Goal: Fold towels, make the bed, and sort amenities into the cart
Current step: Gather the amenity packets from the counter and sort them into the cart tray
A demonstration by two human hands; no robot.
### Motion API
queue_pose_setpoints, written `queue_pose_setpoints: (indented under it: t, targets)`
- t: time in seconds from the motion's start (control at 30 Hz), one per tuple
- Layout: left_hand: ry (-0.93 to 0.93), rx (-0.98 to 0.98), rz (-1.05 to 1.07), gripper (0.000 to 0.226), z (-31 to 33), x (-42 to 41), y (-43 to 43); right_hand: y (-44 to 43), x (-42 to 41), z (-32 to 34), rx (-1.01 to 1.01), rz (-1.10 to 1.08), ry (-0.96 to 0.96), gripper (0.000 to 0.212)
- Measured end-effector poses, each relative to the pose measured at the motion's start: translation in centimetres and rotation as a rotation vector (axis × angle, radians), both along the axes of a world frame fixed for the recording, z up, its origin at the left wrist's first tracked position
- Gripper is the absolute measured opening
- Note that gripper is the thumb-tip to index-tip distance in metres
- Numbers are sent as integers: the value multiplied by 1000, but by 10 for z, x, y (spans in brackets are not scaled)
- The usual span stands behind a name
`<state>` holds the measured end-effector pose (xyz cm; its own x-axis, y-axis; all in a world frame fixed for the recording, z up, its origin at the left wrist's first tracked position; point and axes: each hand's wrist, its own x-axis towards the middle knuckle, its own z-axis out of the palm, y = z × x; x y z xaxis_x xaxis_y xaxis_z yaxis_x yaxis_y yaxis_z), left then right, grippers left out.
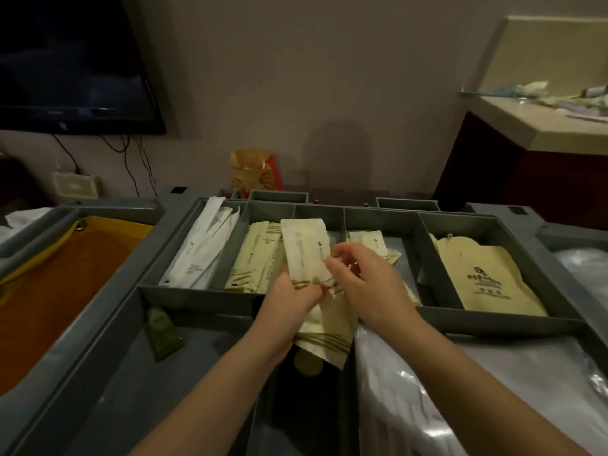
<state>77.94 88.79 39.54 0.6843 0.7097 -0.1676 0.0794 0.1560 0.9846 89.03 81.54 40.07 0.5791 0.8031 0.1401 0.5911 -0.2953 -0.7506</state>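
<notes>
I look down at a grey housekeeping cart [154, 291] whose top tray is split into compartments. My left hand [292, 304] grips a bundle of cream amenity packets [304, 255] with gold stripes, held above the tray's front wall. My right hand [365, 284] pinches the edge of one packet in that bundle. The compartments hold white sachets [200, 248], cream striped packets [253, 258], smaller cream packets [368, 243] and tan paper bags [483, 278].
A green tube [163, 334] lies in the cart's lower recess. An orange linen bag [59, 274] hangs at the left, and clear plastic-wrapped goods [427, 390] lie at the right. A dark television [72, 60] hangs on the wall; a cluttered counter [543, 110] stands right.
</notes>
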Motion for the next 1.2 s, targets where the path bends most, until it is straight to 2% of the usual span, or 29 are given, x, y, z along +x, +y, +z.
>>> queue_pose_setpoints:
  t: [0.1,0.23,0.3,0.53,0.67,0.77,0.87,0.93,1.13,1.2]
  targets:
    - [25,51,-26,40,1,0,-3,-5,-5,-3,-40,-11,124,46]
    - [64,94,-68,42,-3,2,-8,-11,-6,-5,28,-74,293,19]
    - [47,72,-91,46,-6,3,-8,-13,-4,-6,65,-89,344,13]
    - [21,-127,-180,46,-9,2,1,-17,12,-9,124,-218,396,21]
    - [32,-96,-144,45,-10,3,3,-20,28,-11,145,-251,401,18]
    - [30,-70,-80,45,-11,2,5,-23,52,-14,181,-369,421,11]
    - [-11,-98,-19,45,-12,3,8,-18,83,-23,83,-454,390,11]
    - [-33,-110,13,46,-14,4,10,-7,101,-28,-23,-468,353,17]
    - [-73,-125,64,46,-16,4,12,7,129,-43,-282,-488,268,57]
    - [-95,-143,88,44,-15,4,13,3,123,-46,-278,-464,214,60]
